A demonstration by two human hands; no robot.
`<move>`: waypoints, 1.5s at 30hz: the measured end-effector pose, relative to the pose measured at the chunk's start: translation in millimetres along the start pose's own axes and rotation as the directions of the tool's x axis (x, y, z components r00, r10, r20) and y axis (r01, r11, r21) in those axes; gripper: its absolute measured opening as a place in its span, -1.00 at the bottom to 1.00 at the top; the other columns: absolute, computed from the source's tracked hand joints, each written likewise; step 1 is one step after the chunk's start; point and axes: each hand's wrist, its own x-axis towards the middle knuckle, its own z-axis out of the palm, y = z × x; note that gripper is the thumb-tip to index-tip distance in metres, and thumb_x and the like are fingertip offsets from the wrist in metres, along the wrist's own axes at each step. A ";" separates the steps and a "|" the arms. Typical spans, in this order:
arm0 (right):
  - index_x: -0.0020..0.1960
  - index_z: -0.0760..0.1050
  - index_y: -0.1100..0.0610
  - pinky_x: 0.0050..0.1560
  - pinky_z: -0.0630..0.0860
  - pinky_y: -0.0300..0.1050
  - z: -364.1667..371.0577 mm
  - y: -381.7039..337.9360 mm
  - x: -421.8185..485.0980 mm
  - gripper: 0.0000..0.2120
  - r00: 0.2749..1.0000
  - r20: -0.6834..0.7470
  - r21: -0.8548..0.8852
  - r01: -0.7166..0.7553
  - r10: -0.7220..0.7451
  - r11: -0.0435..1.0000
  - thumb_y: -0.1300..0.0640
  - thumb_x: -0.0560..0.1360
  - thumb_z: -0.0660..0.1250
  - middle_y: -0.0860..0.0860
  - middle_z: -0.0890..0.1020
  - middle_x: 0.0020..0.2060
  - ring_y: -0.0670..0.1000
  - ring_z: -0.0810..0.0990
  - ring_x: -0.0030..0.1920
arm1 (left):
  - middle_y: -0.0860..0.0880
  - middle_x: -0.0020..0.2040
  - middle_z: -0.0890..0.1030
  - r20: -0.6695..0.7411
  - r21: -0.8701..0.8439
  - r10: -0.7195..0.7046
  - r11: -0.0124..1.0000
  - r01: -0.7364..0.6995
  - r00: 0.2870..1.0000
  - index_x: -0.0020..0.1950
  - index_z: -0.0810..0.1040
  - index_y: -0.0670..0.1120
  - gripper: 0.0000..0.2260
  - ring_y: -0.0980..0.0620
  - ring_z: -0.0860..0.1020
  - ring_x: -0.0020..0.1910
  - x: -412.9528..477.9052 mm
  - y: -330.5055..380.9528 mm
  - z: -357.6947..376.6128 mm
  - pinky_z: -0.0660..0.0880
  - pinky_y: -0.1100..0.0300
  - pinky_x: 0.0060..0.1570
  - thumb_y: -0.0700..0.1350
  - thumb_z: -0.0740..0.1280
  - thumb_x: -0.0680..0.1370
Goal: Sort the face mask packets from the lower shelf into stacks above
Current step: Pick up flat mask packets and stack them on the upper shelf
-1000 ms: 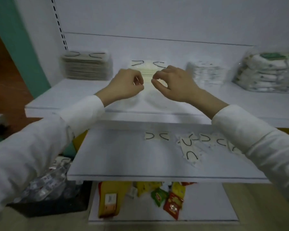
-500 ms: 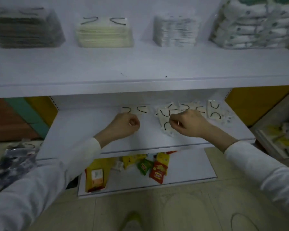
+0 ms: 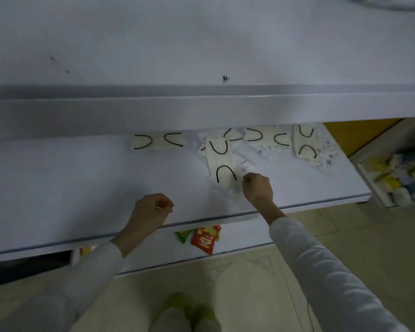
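White, smooth board is seen in both the lower shelf [image 3: 82, 188] and the upper shelf [image 3: 201, 44] that overhangs it. The mask packets are scattered along the back right of the lower shelf, some overlapping and turned at odd angles, so sorting is judged to be only partly done. Each is a flat, pale, pleated rectangle with two black ear loops, sealed in thin clear film that crinkles at the edges.

The nearest packet [image 3: 222, 164] is laid lengthwise, one end toward the front edge. Its near corner is met by the right hand [image 3: 256, 188], whose fingers are curled tight; the loose film appears to be pinched there, probably because so flat a thing offers no other purchase. One packet [image 3: 158, 142] is set apart to the left, and two more [image 3: 266, 137] [image 3: 304, 144] are lying further right.

The left hand [image 3: 151, 209] is held as a loose fist over bare shelf near the front edge. A thin pale sliver is shown at its fingertips; whether anything is held cannot be told.

The stacks above are not shown. Bright snack bags [image 3: 205, 239] are kept on the bottom board.
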 end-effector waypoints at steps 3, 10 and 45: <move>0.21 0.46 0.26 0.10 0.46 -0.02 14.2 -12.4 23.0 -0.59 0.998 0.009 0.009 -0.064 0.064 0.998 -0.05 0.57 0.20 0.20 0.56 0.16 0.22 0.50 0.20 | -0.02 -0.19 0.64 -0.019 -0.073 -0.038 0.997 0.036 0.999 -0.19 0.58 -0.06 -0.84 0.00 0.60 -0.18 9.0 3.5 17.3 0.57 0.10 -0.10 -0.26 0.30 0.53; 0.23 0.37 0.22 0.11 0.46 -0.01 39.4 -19.5 45.2 -0.63 0.968 0.101 0.043 -0.235 0.230 0.971 0.16 0.47 0.33 0.16 0.52 0.17 0.18 0.53 0.18 | -0.06 -0.16 0.66 -0.067 -0.163 -0.095 0.983 0.083 0.993 -0.12 0.62 -0.14 -0.86 -0.01 0.61 -0.19 11.8 1.9 51.2 0.57 0.11 -0.07 -0.28 0.27 0.53; 0.31 0.38 0.26 0.25 0.26 0.02 61.8 -72.5 135.5 -0.43 0.982 -0.110 -0.140 -0.166 0.152 0.976 -0.16 0.51 0.25 0.19 0.41 0.28 0.21 0.34 0.28 | -0.12 -0.05 0.63 -0.159 -0.823 -0.347 0.564 0.070 0.924 0.00 0.56 -0.12 -0.84 -0.10 0.60 -0.08 11.4 -27.9 24.1 0.54 0.06 -0.17 -0.33 0.26 0.53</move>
